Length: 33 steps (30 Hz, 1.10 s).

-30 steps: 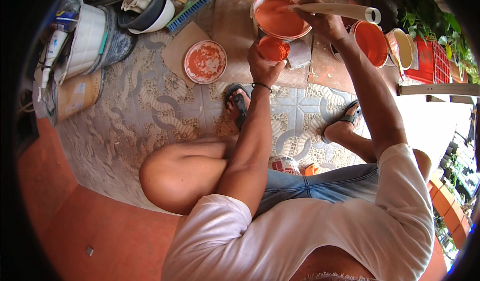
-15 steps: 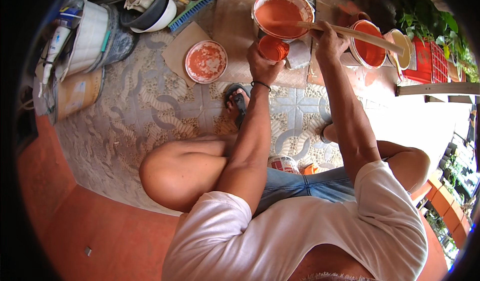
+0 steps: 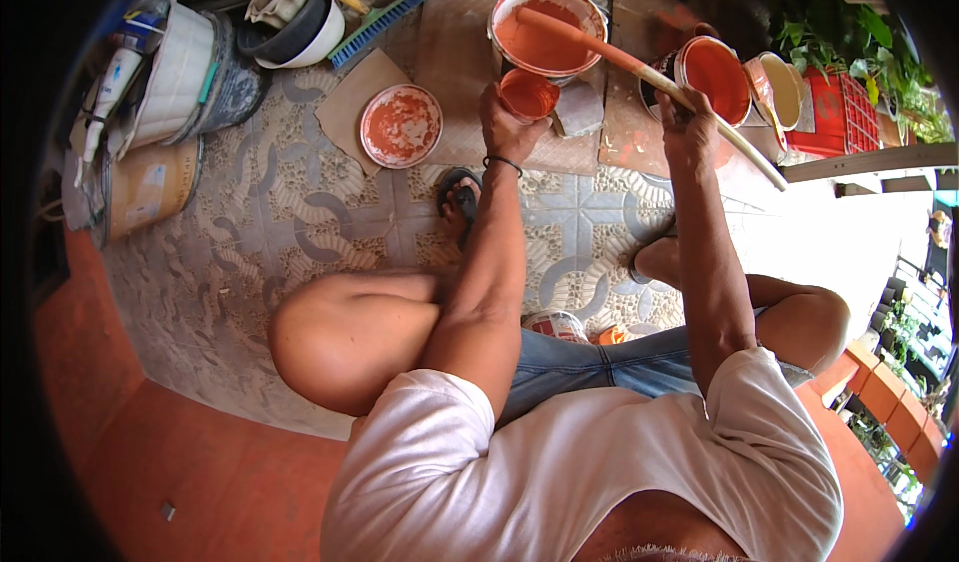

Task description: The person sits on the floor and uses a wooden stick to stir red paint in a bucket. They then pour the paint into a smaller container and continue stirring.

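Patterned floor tiles (image 3: 340, 207) are spreading beneath a seated person, with an orange wall (image 3: 220, 472) rising behind. The left hand (image 3: 511, 134) is wrapping its fingers around a small cup (image 3: 528, 94), whose inside is showing orange paint. The right hand (image 3: 691, 132), well apart from the left, is closing around a long stick (image 3: 619, 52), whose far half is bearing an orange coating. The stick is slanting across the right rim of a white bucket (image 3: 509, 0) of orange paint, its coated end lying over the opening; whether that end is touching the paint cannot be told. The cup is sitting at the bucket's near side, and a grey block (image 3: 578, 109) is lying just right of it. Beyond the right hand, a second bucket (image 3: 734, 62) is showing an orange interior, and a cream container (image 3: 787, 92) is standing near a red crate (image 3: 839, 112). To the left, a paint-smeared round lid (image 3: 401, 125) is resting partly on cardboard (image 3: 345, 92); farther out, a blue-bristled brush (image 3: 382, 24) is lying near piled containers (image 3: 180, 72).
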{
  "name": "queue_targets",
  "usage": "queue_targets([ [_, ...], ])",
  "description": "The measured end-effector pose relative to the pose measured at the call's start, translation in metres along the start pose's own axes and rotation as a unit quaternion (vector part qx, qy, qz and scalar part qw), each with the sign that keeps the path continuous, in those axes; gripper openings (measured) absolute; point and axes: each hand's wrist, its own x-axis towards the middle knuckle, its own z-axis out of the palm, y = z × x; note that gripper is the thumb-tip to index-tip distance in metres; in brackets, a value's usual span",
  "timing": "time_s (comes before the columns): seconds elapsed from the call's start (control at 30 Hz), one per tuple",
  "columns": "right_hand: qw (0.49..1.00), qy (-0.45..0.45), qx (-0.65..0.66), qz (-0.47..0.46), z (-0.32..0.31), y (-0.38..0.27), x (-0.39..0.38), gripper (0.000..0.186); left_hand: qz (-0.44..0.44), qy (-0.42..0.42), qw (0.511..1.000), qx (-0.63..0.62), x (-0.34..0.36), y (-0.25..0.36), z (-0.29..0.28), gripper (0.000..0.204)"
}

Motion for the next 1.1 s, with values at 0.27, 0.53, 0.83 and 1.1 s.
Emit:
queue_targets([
  [0.27,0.993,-0.100,-0.026,-0.050,0.013,-0.107,-0.038,0.016,0.037,0.034,0.999,-0.021,0.005,0.008,0.000,0.078],
  [0.53,0.901,-0.191,-0.314,-0.231,0.103,-0.105,-0.134,0.014,0.029,-0.002,0.997,-0.077,0.004,0.024,-0.010,0.081],
  [0.83,0.770,-0.289,-0.475,-0.312,0.133,-0.066,-0.161,0.017,0.017,-0.025,0.997,-0.072,0.001,0.018,-0.014,0.084],
  [1.1,0.619,-0.378,-0.536,-0.432,0.146,-0.073,-0.154,0.017,0.030,0.022,0.996,-0.083,0.000,0.023,-0.012,0.076],
])
